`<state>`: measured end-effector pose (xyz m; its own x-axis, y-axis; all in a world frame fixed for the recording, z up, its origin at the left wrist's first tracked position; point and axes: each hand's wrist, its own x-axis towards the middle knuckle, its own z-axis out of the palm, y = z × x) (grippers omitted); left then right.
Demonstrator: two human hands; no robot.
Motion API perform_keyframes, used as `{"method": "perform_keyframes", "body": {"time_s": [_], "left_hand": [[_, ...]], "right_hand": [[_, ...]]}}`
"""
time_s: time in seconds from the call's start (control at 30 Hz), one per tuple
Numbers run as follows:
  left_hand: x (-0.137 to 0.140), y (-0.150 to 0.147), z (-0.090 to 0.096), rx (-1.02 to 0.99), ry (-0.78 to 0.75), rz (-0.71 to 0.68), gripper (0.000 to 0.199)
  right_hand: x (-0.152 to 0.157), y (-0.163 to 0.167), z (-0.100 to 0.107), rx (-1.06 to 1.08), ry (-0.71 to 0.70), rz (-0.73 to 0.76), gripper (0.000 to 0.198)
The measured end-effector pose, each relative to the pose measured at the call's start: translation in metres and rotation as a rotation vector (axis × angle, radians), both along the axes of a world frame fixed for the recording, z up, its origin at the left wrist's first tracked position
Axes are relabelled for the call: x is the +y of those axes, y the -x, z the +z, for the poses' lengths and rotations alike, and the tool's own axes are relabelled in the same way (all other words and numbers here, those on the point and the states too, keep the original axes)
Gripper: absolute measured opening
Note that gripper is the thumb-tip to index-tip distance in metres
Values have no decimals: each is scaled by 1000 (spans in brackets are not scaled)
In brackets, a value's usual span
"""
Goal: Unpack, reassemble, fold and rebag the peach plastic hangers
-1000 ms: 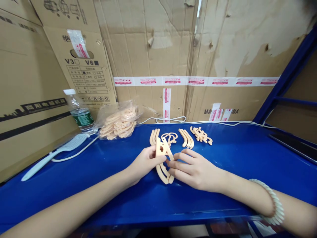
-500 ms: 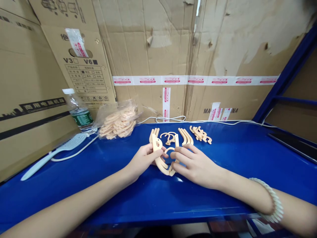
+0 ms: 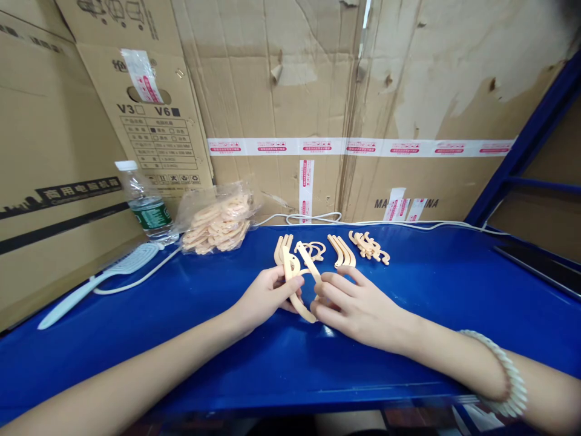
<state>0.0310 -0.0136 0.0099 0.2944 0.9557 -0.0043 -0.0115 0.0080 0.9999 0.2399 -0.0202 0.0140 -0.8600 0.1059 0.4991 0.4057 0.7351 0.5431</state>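
Observation:
My left hand (image 3: 265, 297) is closed on a beige plastic folding hanger (image 3: 303, 310), thumb in front and fingers behind. It has a curved arm, with a rounded hook part beside its upper end. Opposite, my right hand (image 3: 358, 303) has its bent fingers on a second straight-topped hanger arm (image 3: 309, 261), which leans to the left. The lower ends of both arms come close together between my hands; my right fingers partly hide the joint. Just behind lie several loose hanger arms (image 3: 342, 251), more arms (image 3: 280, 247) on the left, and curved hooks (image 3: 318, 249).
A pile of small hook parts (image 3: 370, 247) lies at the right on the blue table (image 3: 431, 363). Left stand a clear bag of beige parts (image 3: 220, 221), a water bottle (image 3: 149, 209) and a pale hairbrush (image 3: 113, 272). Cardboard (image 3: 272, 91) walls the back; a dark flat device (image 3: 540, 269) lies right.
The hanger arm at my right hand has tilted, its top swinging left toward the other arm. My left hand keeps its hold, and the hanger has turned slightly.

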Motion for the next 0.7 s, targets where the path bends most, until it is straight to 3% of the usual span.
{"method": "perform_keyframes", "body": {"time_s": [0.17, 0.43, 0.7], "left_hand": [[0, 0, 3, -29, -38, 59, 38], [-2, 1, 5, -81, -66, 122, 38], [-3, -1, 5, -145, -79, 117, 34]], "right_hand": [[1, -3, 4, 16, 41, -44, 22], [1, -3, 3, 112, 57, -97, 17], [5, -2, 4, 209, 128, -173, 17]]}}
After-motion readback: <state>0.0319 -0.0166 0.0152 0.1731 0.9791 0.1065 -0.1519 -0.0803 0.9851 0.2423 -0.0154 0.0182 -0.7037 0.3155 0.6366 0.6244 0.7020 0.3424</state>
